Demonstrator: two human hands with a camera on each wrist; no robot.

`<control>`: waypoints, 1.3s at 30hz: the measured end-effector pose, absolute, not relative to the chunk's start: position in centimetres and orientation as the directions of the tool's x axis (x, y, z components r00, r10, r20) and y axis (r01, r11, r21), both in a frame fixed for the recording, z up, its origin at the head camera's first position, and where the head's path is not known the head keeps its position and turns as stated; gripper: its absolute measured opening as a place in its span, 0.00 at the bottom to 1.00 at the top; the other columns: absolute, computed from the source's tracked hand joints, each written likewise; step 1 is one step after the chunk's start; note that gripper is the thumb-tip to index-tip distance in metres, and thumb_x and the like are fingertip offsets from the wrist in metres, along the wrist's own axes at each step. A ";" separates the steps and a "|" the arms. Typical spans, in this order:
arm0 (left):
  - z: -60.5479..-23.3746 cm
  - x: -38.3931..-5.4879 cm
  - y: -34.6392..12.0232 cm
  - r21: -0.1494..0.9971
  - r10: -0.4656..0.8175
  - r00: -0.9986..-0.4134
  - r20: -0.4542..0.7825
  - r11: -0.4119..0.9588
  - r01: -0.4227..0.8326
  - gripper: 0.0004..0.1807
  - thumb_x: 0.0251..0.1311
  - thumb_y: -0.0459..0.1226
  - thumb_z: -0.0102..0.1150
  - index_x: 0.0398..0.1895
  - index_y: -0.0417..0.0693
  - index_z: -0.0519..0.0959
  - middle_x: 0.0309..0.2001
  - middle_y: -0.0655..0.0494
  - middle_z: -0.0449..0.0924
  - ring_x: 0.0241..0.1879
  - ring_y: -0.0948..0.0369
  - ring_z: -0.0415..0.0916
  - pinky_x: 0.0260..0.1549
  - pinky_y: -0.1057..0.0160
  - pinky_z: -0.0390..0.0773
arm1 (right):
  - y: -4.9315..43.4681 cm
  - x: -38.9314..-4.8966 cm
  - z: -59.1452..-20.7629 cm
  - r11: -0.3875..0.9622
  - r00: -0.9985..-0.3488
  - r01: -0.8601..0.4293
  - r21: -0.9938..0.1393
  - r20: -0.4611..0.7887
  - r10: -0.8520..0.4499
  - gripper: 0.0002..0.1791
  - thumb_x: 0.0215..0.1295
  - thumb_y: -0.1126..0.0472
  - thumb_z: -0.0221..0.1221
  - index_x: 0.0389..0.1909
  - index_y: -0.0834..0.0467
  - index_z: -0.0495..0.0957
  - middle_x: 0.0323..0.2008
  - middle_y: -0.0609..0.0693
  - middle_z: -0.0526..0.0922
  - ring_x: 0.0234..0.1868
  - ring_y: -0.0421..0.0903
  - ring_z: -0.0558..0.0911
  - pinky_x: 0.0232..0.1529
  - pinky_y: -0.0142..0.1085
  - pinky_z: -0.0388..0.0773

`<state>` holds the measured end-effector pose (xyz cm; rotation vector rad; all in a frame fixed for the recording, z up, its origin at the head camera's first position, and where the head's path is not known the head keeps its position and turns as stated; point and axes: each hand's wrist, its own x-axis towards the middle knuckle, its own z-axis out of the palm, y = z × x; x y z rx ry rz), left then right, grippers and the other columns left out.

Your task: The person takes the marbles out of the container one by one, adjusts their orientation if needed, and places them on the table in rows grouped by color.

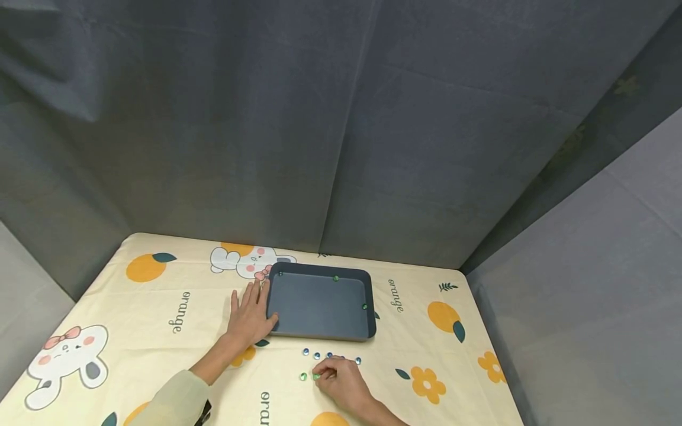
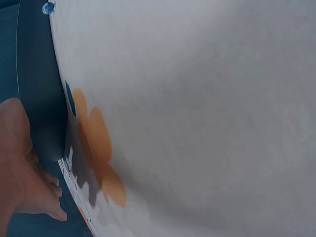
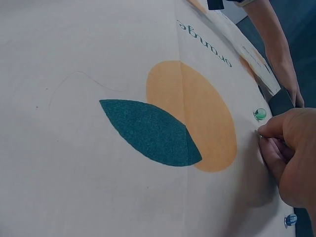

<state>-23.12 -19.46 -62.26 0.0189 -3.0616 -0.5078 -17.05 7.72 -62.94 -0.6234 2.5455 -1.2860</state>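
A dark grey rectangular tray [image 1: 319, 305] lies on the patterned cloth, with several small glass marbles inside, among them a green marble [image 1: 335, 278] near its far wall. My left hand [image 1: 250, 319] rests at the tray's left end, fingers stretched out and thumb over the rim. In front of the tray my right hand [image 1: 343, 381] pinches a green marble [image 1: 317, 377] between thumb and fingertips, at the cloth. Just left of it lies another green marble [image 3: 259, 114]. Blue marbles, one of them a blue marble [image 1: 306, 351], form a row between the right hand and the tray, partly hidden by the hand.
The cream cloth [image 1: 202, 367] with printed oranges, flowers and rabbits covers the table. Dark grey curtains [image 1: 266, 148] stand behind it, and a lighter panel [image 1: 597, 284] rises along the right side.
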 end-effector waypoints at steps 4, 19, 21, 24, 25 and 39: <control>-62.3 -23.1 -19.5 0.317 -0.018 -0.999 0.037 0.948 -0.005 0.49 0.63 0.51 0.60 0.79 0.38 0.49 0.76 0.33 0.49 0.75 0.40 0.44 0.69 0.33 0.35 | 7.7 -17.0 -62.8 0.526 -0.886 -0.255 -0.812 -0.022 -0.464 0.14 0.50 0.75 0.68 0.30 0.51 0.87 0.27 0.37 0.80 0.27 0.33 0.74 0.28 0.28 0.76; -62.2 -23.1 -19.4 0.320 -0.020 -0.999 0.035 0.947 -0.007 0.49 0.63 0.51 0.60 0.78 0.37 0.50 0.76 0.33 0.49 0.75 0.39 0.43 0.69 0.32 0.35 | 7.7 -16.8 -63.0 0.508 -0.892 -0.212 -0.835 -0.048 -0.450 0.16 0.48 0.75 0.69 0.31 0.51 0.86 0.27 0.40 0.78 0.29 0.34 0.75 0.29 0.28 0.77; -62.2 -23.1 -19.4 0.322 -0.022 -0.999 0.034 0.947 -0.010 0.49 0.63 0.51 0.61 0.78 0.38 0.50 0.76 0.33 0.48 0.75 0.39 0.43 0.69 0.32 0.35 | 7.7 -16.8 -63.0 0.507 -0.892 -0.210 -0.836 -0.048 -0.449 0.16 0.47 0.75 0.69 0.32 0.51 0.86 0.28 0.40 0.78 0.30 0.35 0.76 0.30 0.28 0.77; -62.2 -23.1 -19.4 0.324 -0.022 -0.999 0.037 0.946 -0.009 0.49 0.63 0.51 0.61 0.78 0.38 0.50 0.76 0.32 0.49 0.75 0.39 0.44 0.69 0.33 0.35 | 7.7 -16.8 -63.0 0.511 -0.894 -0.207 -0.834 -0.051 -0.445 0.16 0.47 0.75 0.69 0.33 0.52 0.86 0.28 0.40 0.78 0.30 0.35 0.76 0.30 0.28 0.78; -62.2 -23.0 -19.4 0.321 -0.021 -0.999 0.039 0.947 -0.008 0.49 0.63 0.51 0.61 0.78 0.38 0.50 0.76 0.32 0.49 0.75 0.39 0.44 0.69 0.33 0.35 | 7.7 -16.8 -63.0 0.514 -0.894 -0.205 -0.833 -0.054 -0.444 0.16 0.47 0.75 0.69 0.34 0.52 0.86 0.28 0.40 0.78 0.30 0.35 0.76 0.30 0.28 0.78; -62.1 -23.0 -19.5 0.321 -0.016 -0.999 0.041 0.947 -0.002 0.48 0.63 0.51 0.60 0.78 0.37 0.50 0.76 0.31 0.48 0.75 0.38 0.43 0.69 0.33 0.35 | 7.7 -16.9 -62.6 0.483 -0.906 -0.170 -0.859 -0.056 -0.420 0.16 0.48 0.75 0.68 0.36 0.54 0.84 0.31 0.43 0.79 0.31 0.38 0.78 0.31 0.29 0.79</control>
